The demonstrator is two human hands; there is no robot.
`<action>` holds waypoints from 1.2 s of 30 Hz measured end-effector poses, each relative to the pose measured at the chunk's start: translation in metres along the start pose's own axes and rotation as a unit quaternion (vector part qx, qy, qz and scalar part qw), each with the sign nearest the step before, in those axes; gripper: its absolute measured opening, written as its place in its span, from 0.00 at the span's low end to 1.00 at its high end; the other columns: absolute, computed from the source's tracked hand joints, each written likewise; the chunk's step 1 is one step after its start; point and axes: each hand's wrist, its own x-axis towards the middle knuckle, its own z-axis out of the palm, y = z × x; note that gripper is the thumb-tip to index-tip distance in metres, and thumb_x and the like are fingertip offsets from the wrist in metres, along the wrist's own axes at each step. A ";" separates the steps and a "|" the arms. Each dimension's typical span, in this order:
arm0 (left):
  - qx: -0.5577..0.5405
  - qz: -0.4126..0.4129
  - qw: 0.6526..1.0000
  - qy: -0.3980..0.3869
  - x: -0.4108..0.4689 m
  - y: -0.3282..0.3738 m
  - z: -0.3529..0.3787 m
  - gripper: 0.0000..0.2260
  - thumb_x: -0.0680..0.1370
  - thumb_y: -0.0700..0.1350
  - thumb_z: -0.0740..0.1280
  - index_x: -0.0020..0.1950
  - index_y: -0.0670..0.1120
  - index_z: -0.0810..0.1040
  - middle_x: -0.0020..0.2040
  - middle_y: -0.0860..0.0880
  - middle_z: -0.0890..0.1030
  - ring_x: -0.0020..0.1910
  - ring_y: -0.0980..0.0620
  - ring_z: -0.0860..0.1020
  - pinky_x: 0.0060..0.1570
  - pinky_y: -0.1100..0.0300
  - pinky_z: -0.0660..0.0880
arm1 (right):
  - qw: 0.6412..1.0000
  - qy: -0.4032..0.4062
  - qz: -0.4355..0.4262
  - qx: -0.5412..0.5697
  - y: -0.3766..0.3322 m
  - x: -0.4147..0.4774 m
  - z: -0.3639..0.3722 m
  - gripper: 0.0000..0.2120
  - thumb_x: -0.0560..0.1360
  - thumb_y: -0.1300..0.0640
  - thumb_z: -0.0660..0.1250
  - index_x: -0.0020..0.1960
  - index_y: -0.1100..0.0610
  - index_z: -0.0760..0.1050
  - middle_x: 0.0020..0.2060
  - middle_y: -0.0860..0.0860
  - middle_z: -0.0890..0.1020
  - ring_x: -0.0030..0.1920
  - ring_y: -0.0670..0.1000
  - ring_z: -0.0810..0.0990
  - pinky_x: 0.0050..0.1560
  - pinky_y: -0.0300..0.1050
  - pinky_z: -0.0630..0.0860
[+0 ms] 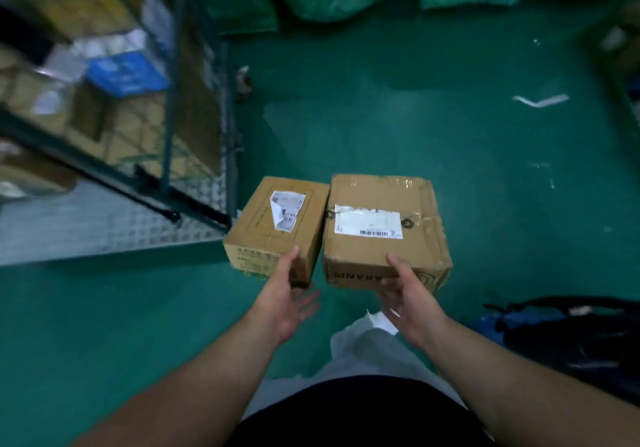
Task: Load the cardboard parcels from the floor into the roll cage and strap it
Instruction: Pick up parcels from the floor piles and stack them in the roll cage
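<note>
Floor (415,117): green; both carried boxes are off it, side by side just right of the cage's open front.
Cage (168,135): left, blurred; parcels (114,124) stacked inside, bare deck (104,225) at the near edge.
Big box (374,252): gripped by the right hand (412,297), thumb on top, fingers curled under the near face.
Small box (263,235): gripped by the left hand (280,294) the same way.
Risk 1: each box is held one-handed at its near edge, so the far end overhangs and could tip and drop on the swing to the cage.
Risk 2: the small box's label (285,214) is half peeled, and the cage mesh could rip it off.
</note>
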 end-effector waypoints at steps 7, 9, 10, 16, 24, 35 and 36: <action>-0.163 0.003 0.985 0.050 -0.060 -0.030 -0.221 0.35 0.72 0.67 0.71 0.70 0.45 0.74 0.62 0.39 0.78 0.61 0.41 0.78 0.66 0.43 0.74 | 0.989 -0.033 0.015 -0.142 0.130 -0.062 0.155 0.21 0.69 0.38 0.76 0.50 0.53 0.78 0.36 0.49 0.82 0.44 0.52 0.80 0.37 0.44 0.68; -0.205 0.021 0.977 0.057 -0.080 -0.037 -0.281 0.34 0.73 0.66 0.70 0.70 0.45 0.74 0.61 0.40 0.79 0.62 0.42 0.78 0.69 0.43 0.72 | 0.984 -0.063 0.030 -0.164 0.171 -0.079 0.198 0.19 0.72 0.39 0.74 0.48 0.53 0.77 0.35 0.49 0.79 0.39 0.51 0.77 0.35 0.44 0.64; -0.222 0.028 0.973 0.064 -0.089 -0.040 -0.305 0.34 0.73 0.66 0.71 0.71 0.46 0.74 0.62 0.40 0.79 0.62 0.42 0.78 0.68 0.43 0.72 | 0.980 -0.075 0.035 -0.179 0.187 -0.087 0.217 0.18 0.73 0.39 0.73 0.48 0.54 0.76 0.35 0.49 0.78 0.38 0.50 0.76 0.34 0.44 0.63; -0.321 0.081 0.938 0.098 -0.129 -0.025 -0.440 0.40 0.69 0.67 0.74 0.74 0.47 0.72 0.64 0.38 0.78 0.62 0.41 0.78 0.64 0.42 0.75 | 0.948 -0.146 0.029 -0.282 0.255 -0.128 0.342 0.21 0.72 0.38 0.74 0.53 0.54 0.78 0.41 0.51 0.80 0.45 0.53 0.78 0.39 0.46 0.66; -0.364 0.122 0.918 0.102 -0.111 0.074 -0.542 0.35 0.68 0.66 0.74 0.70 0.48 0.75 0.62 0.39 0.79 0.60 0.41 0.78 0.62 0.42 0.75 | 0.934 -0.174 0.017 -0.313 0.276 -0.130 0.505 0.23 0.70 0.41 0.76 0.58 0.53 0.78 0.50 0.54 0.85 0.53 0.56 0.80 0.48 0.49 0.71; -0.363 0.116 0.908 0.175 -0.093 0.235 -0.695 0.31 0.71 0.65 0.73 0.66 0.48 0.75 0.61 0.40 0.78 0.60 0.42 0.79 0.61 0.44 0.77 | 0.917 -0.196 0.031 -0.345 0.283 -0.091 0.751 0.23 0.72 0.40 0.74 0.59 0.54 0.79 0.52 0.56 0.84 0.52 0.57 0.80 0.47 0.49 0.69; -0.364 0.114 0.907 0.177 -0.093 0.247 -0.709 0.31 0.71 0.65 0.73 0.66 0.47 0.75 0.61 0.40 0.78 0.60 0.42 0.79 0.59 0.45 0.77 | 0.916 -0.196 0.030 -0.348 0.284 -0.089 0.770 0.23 0.72 0.39 0.74 0.58 0.55 0.79 0.53 0.57 0.84 0.53 0.57 0.80 0.49 0.50 0.69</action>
